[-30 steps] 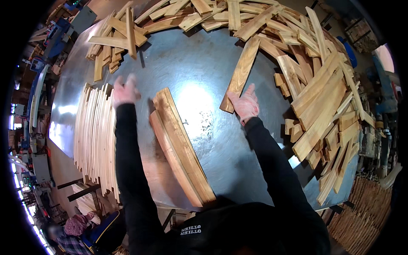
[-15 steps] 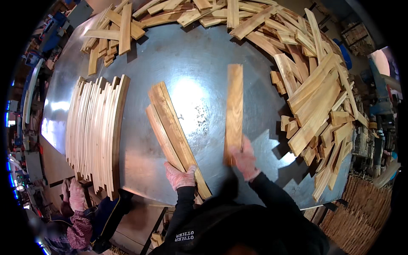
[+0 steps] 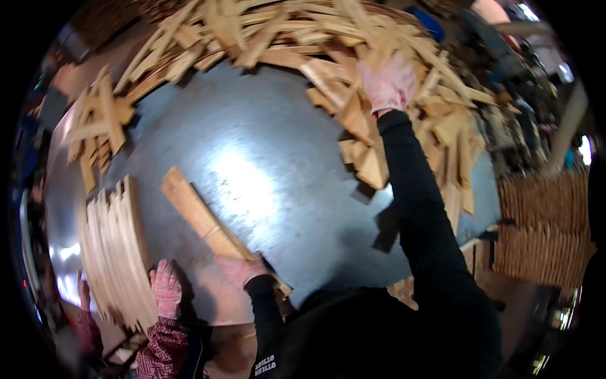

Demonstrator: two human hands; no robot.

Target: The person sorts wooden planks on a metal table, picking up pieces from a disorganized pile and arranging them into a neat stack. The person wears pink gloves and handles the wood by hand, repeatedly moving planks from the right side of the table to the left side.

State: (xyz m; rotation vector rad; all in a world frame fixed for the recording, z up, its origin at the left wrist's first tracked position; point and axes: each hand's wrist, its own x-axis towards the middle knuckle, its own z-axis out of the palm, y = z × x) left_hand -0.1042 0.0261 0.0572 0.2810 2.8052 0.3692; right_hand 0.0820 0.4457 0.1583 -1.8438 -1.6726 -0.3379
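My left hand (image 3: 241,270), in a pinkish work glove, is closed round the near end of a few wooden boards (image 3: 201,211). They lie together at a slant on the metal table (image 3: 303,215); how many is hard to tell. My right hand (image 3: 388,82), gloved alike, reaches far out over the heap of loose wooden boards (image 3: 353,120) at the right. Its fingers are spread over boards there, and motion blurs their tips.
At the left stands a row of pale wooden strips (image 3: 113,252), with a co-worker's gloved hand (image 3: 166,289) at its right side. A smaller board pile (image 3: 98,126) lies at the far left. Bundled strips (image 3: 543,227) are stacked off the table's right side.
The view has swung right. My right hand no longer holds the single board and has moved out to the heap. The co-worker's hands have come up to the strip row.
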